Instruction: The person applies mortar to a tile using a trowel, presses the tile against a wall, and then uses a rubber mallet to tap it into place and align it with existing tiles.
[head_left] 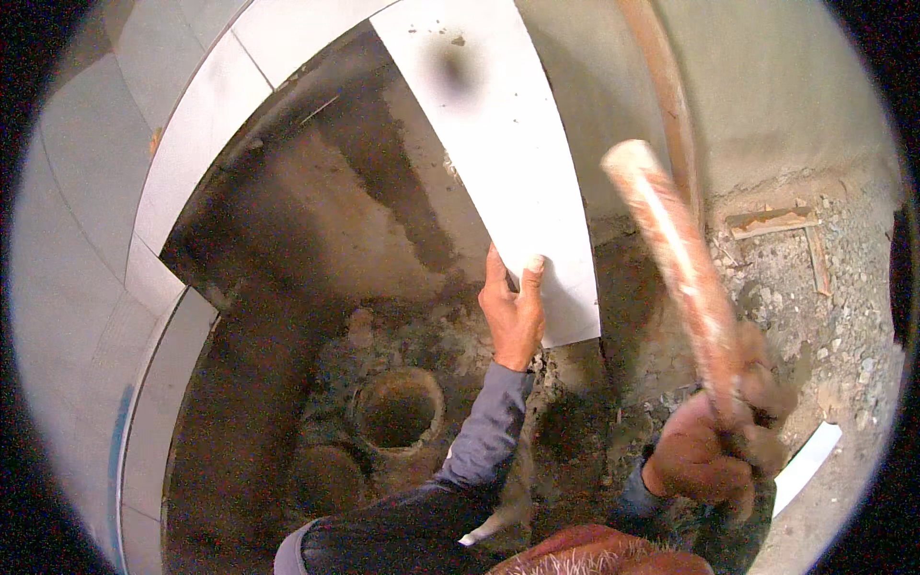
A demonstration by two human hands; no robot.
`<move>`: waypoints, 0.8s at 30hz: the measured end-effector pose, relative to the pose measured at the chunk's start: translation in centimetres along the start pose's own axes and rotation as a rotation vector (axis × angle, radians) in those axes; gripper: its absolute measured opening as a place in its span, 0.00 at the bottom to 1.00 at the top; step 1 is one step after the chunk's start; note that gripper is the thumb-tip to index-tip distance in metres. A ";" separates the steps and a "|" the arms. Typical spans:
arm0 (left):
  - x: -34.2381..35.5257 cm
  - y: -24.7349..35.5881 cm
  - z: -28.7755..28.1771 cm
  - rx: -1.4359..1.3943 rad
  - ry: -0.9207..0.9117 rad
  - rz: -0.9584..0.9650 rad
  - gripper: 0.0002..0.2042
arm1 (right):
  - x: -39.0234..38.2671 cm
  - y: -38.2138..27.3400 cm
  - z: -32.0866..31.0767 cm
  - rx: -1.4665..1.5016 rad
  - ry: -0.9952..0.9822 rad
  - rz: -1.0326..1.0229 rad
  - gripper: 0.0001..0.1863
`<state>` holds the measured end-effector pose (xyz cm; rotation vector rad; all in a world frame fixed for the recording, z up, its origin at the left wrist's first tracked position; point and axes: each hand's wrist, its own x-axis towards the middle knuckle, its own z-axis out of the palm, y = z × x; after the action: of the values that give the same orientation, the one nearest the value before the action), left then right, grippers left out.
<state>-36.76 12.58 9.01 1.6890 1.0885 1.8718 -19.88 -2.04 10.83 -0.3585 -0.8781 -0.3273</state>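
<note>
A long white tile strip (527, 144) runs from the top edge toward the middle, with a dark smudge near its far end. My left hand (513, 321) grips its left edge near the close end, thumb on top and index finger along the side; the other fingers are partly hidden. To the right, my right hand (704, 455) is closed around the lower part of a thick, worn wooden stick (676, 249), smeared by motion. The stick points up and away, its pale rounded end apart from the tile. Whether it belongs to a larger tool I cannot tell.
White tiles (196, 144) border the dark pit at left. Inside the pit is a round pipe opening (398, 412). Rubble (834, 326), wood scraps (767, 222) and a white offcut (807, 468) lie at right. A wooden strip (671, 86) stands against the plastered wall.
</note>
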 end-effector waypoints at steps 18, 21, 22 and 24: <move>-0.1 0.4 -0.6 0.007 -0.012 0.029 0.27 | 2.1 2.8 6.2 0.029 -0.436 -0.008 0.13; 0.1 0.5 0.2 -0.029 -0.005 0.024 0.27 | 1.9 2.8 6.1 0.159 -0.263 -0.147 0.13; 0.1 0.5 0.6 -0.042 -0.003 0.011 0.27 | 1.5 2.7 6.4 0.236 -0.173 -0.223 0.14; 0.0 0.6 0.3 -0.025 0.003 -0.002 0.27 | 0.5 2.6 6.6 0.238 -0.200 -0.253 0.13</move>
<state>-36.31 12.31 9.44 1.6715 1.0634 1.8799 -23.02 3.07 14.67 -0.0583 -1.1496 -0.4194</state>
